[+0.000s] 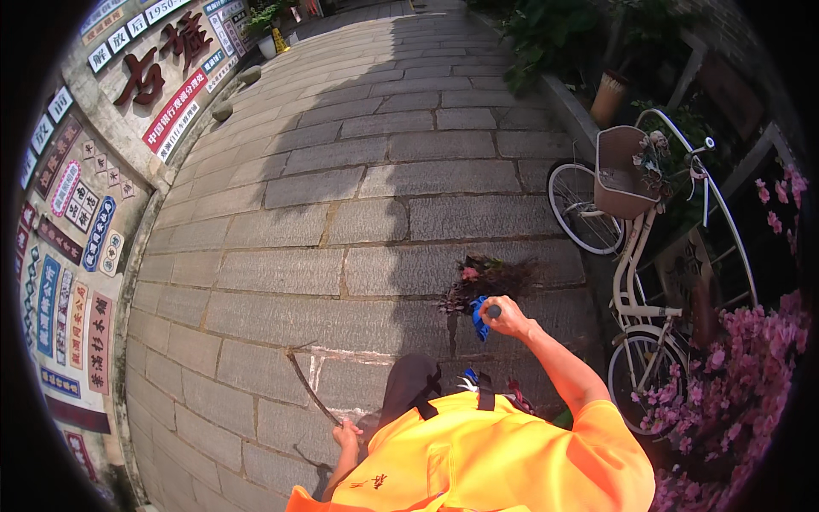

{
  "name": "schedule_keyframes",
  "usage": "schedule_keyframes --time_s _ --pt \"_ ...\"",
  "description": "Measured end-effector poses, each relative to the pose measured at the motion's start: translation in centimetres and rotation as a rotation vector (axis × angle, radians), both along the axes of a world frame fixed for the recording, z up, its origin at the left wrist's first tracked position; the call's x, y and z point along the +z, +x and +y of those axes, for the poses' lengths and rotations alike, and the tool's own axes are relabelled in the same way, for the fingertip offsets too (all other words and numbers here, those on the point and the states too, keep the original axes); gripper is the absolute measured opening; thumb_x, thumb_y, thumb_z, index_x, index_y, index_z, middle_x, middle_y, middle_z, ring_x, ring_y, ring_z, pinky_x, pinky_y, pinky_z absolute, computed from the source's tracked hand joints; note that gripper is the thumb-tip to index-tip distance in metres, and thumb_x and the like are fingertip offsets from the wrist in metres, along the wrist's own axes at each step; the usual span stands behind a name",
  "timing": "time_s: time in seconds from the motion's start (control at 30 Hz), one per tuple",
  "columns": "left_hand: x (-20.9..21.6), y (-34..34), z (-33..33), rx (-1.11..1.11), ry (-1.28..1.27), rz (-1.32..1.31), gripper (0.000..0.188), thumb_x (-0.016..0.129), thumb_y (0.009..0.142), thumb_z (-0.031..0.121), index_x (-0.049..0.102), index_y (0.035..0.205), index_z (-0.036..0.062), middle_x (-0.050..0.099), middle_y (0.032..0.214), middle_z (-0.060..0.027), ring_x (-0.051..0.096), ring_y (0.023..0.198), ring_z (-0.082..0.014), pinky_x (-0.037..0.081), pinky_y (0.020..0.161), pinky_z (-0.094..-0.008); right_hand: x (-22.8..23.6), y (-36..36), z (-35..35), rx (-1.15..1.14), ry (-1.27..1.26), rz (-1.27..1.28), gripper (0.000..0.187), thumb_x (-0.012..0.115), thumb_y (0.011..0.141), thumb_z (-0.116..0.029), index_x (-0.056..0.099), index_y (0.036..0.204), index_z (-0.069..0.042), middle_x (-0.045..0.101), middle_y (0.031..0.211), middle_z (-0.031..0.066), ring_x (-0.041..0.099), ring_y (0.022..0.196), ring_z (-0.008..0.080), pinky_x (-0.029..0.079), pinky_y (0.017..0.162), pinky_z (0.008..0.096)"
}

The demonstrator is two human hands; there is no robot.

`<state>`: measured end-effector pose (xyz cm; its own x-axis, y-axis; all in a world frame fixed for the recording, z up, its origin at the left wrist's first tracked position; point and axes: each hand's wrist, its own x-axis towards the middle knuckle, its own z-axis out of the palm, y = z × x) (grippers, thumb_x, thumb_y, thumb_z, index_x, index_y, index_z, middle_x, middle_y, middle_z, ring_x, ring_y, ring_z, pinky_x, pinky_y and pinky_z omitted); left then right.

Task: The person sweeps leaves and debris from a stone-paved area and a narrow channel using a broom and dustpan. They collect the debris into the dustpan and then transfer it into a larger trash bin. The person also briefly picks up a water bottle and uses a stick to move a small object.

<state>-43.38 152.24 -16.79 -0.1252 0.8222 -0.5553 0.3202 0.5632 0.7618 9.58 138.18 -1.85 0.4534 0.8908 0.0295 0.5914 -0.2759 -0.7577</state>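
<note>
My left hand [347,435] is closed around one end of a thin, bent brown stick [309,386], which points forward and left over the paving. Farther forward on the right, my right hand [509,318] grips a broom by its dark round handle [493,311], seen almost end-on. Blue material [479,326] hangs just beside that hand. Beyond it spreads a dark, reddish-brown bristly clump [497,278] with a pink spot, apparently the broom's head; how it joins the handle is hidden.
Grey stone paving [333,222] runs ahead. A cream bicycle [630,282] with a basket [627,171] stands on the right, near pink blossoms [742,384]. Along the left runs a wall [128,111] covered in signs. Farther off are a potted plant [267,44] and a yellow floor sign [279,40].
</note>
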Motion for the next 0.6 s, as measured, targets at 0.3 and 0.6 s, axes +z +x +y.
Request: schedule_keyframes --time_s 0.3,0.6 --pt "-5.6 29.0 25.0 -0.121 -0.023 0.221 0.027 0.055 0.091 0.018 0.050 0.073 -0.0025 0.052 0.054 -0.0090 0.052 0.040 -0.0179 0.046 0.036 -0.0305 -1.5 27.5 17.2 -0.102 -0.027 -0.004 0.010 0.061 0.067 -0.010 0.065 0.074 -0.004 0.064 0.077 0.0176 0.062 0.077 0.0369 0.049 0.068 0.0425" --pt "-1.5 69.8 56.2 -0.563 0.341 -0.065 0.027 0.055 0.091 0.022 0.057 0.077 -0.0009 0.055 0.058 -0.0049 0.054 0.047 -0.0136 0.048 0.044 -0.0283 -0.9 53.8 31.9 -0.229 0.018 -0.032 0.012 0.065 0.065 -0.008 0.066 0.077 -0.005 0.065 0.079 0.0160 0.062 0.079 0.0361 0.049 0.068 0.0410"
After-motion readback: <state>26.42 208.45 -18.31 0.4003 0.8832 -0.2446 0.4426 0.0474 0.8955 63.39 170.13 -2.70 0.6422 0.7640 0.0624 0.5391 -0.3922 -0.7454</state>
